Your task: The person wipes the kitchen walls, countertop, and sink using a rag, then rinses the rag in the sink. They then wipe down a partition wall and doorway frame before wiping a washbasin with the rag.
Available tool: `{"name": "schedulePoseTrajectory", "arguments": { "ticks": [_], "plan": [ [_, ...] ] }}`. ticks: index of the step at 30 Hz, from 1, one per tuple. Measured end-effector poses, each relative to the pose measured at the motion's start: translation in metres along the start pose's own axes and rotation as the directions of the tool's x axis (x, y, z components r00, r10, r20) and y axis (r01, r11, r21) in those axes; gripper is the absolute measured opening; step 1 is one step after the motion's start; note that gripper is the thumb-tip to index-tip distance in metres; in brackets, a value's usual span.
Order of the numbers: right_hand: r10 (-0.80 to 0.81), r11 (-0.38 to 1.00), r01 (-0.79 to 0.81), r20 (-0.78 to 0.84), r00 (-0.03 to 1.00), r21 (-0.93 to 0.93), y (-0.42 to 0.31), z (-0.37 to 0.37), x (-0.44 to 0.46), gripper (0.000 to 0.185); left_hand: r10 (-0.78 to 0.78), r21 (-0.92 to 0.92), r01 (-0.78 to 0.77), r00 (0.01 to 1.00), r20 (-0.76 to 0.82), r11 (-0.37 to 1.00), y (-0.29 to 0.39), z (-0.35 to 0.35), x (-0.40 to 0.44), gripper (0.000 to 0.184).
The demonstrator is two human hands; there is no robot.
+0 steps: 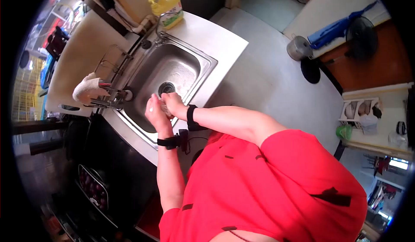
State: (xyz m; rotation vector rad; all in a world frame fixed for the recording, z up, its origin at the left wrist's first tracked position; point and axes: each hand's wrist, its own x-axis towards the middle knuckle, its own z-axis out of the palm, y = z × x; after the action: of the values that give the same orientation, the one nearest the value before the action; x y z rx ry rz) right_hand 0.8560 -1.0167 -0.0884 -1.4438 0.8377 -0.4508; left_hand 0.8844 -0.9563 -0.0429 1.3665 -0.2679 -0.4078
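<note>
Both hands are together over the near end of a stainless steel sink (186, 56), close to its drain (166, 88). My left hand (158, 116), with a ring on one finger, is closed and turned toward the right one. My right hand (173, 104) is also closed, with its fingers against the left palm. Something small and pale shows between them, mostly hidden by the fingers, and its kind cannot be made out. Black straps go round both wrists, and a small dark device sits at the left one.
A yellow pump bottle (169, 9) stands on the white counter (216, 36) behind the faucet (161, 38). Left of the sink are a wire rack (116, 60) and a pale cloth (88, 88). A metal pot (299, 47) and dark pan lid (362, 32) are at the far right.
</note>
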Motion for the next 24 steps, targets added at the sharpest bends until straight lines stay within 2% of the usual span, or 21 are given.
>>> {"name": "schedulePoseTrajectory", "arguments": {
  "ticks": [1,3,5,7,9,10,11,13,14,15,17,18,19,21,22,23,24],
  "plan": [
    [-0.164,0.964,0.156,-0.021,0.986,-0.217,0.004,0.0,0.001,0.047,-0.011,-0.071,0.012,1.0,0.019,0.997,-0.003,-0.005,0.002,0.026],
    [0.01,0.97,0.01,0.082,0.997,-0.244,0.014,-0.002,0.009,0.045,-0.168,-0.097,0.176,0.982,0.091,0.98,-0.015,-0.018,0.011,0.02],
    [0.034,0.989,0.006,0.265,0.964,-0.146,0.001,-0.022,0.001,0.05,-0.265,-0.069,0.276,0.955,0.133,0.959,-0.014,-0.029,0.015,0.021],
    [0.28,0.958,-0.276,0.499,0.82,-0.082,-0.025,-0.049,-0.009,0.055,-0.128,-0.107,0.163,0.952,0.279,0.981,-0.038,-0.06,0.028,0.025],
    [0.157,0.986,-0.159,0.512,0.844,-0.039,-0.017,-0.072,-0.008,0.052,-0.383,-0.256,0.475,0.86,0.336,0.842,0.007,-0.036,0.003,0.036],
    [0.023,0.996,-0.062,0.514,0.857,0.06,-0.004,-0.08,-0.002,0.053,-0.385,-0.272,0.502,0.839,0.385,0.821,0.014,-0.028,-0.004,0.043],
    [-0.05,0.999,0.04,0.429,0.902,0.032,-0.01,-0.099,-0.009,0.048,-0.385,-0.281,0.525,0.818,0.428,0.803,0.018,-0.022,-0.01,0.051],
    [-0.235,0.966,0.257,0.305,0.923,-0.031,0.001,-0.125,0.002,0.041,-0.277,0.006,0.328,0.787,0.552,0.945,0.023,-0.001,-0.027,0.06],
    [-0.18,0.98,0.195,0.247,0.952,-0.039,-0.005,-0.147,0.0,0.034,-0.309,0.152,0.27,0.789,0.532,0.951,0.022,0.012,-0.032,0.072],
    [-0.189,0.979,0.2,0.17,0.967,-0.049,-0.008,-0.168,-0.001,0.034,-0.271,0.141,0.235,0.755,0.597,0.962,0.02,0.026,-0.042,0.068],
    [-0.098,0.995,0.1,0.087,0.991,-0.009,-0.012,-0.217,-0.008,0.036,-0.349,0.351,0.132,0.646,0.679,0.927,0.008,0.058,-0.045,0.063],
    [-0.116,0.991,0.11,0.076,0.99,0.082,-0.013,-0.242,-0.015,0.036,-0.386,0.438,0.087,0.646,0.659,0.895,0.008,0.079,-0.054,0.052],
    [-0.136,0.978,0.124,0.064,0.989,0.17,-0.014,-0.268,-0.022,0.036,-0.272,0.382,-0.034,0.646,0.714,0.923,0.004,0.106,-0.063,0.045],
    [-0.063,0.874,0.009,0.094,0.994,0.486,-0.014,-0.321,-0.043,0.034,-0.128,0.192,-0.014,0.695,0.707,0.981,0.005,0.164,-0.093,0.038],
    [-0.058,0.848,-0.003,0.099,0.993,0.53,-0.012,-0.353,-0.056,0.034,-0.228,0.261,0.053,0.669,0.707,0.964,0.015,0.189,-0.102,0.038],
    [-0.053,0.82,-0.018,0.108,0.993,0.572,-0.008,-0.385,-0.069,0.034,-0.244,0.155,0.19,0.677,0.694,0.969,-0.002,0.21,-0.1,0.038],
    [-0.047,0.849,-0.002,0.078,0.996,0.529,0.002,-0.414,-0.079,0.036,-0.234,0.09,0.255,0.622,0.747,0.963,0.003,0.237,-0.112,0.037]
  ]
}}
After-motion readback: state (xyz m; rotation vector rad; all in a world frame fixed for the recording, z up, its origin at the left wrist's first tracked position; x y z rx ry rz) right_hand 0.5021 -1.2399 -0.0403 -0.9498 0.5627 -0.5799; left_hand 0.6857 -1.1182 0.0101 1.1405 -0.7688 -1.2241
